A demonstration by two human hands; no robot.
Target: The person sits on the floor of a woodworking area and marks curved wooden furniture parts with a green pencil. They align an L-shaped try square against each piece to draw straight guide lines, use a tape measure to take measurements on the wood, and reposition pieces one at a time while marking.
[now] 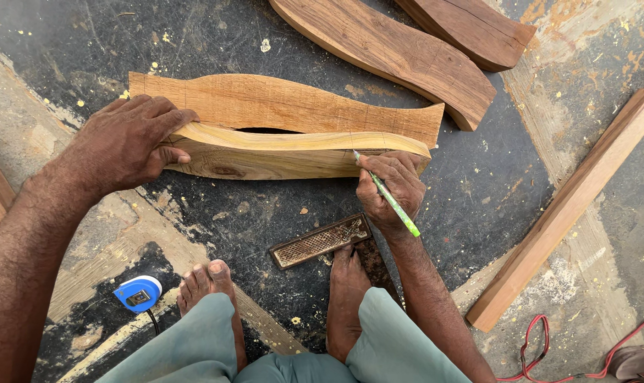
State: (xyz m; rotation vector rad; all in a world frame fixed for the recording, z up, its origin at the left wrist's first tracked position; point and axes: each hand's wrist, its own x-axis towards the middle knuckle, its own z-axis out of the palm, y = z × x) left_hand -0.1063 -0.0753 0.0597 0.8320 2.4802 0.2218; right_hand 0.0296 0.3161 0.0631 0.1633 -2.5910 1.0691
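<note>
Green pencil (395, 204), blue tape measure (138, 293)

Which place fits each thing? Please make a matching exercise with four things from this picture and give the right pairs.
Things:
1. green pencil
2. blue tape measure
3. red cable
4. straight wooden plank

Places:
A. on the floor by the bare foot, lower left
B. bottom right corner of the floor
C. in the right hand, tip at the curved wood piece
D. lying slantwise along the right side

Pairs: 1-C, 2-A, 3-B, 4-D
</note>
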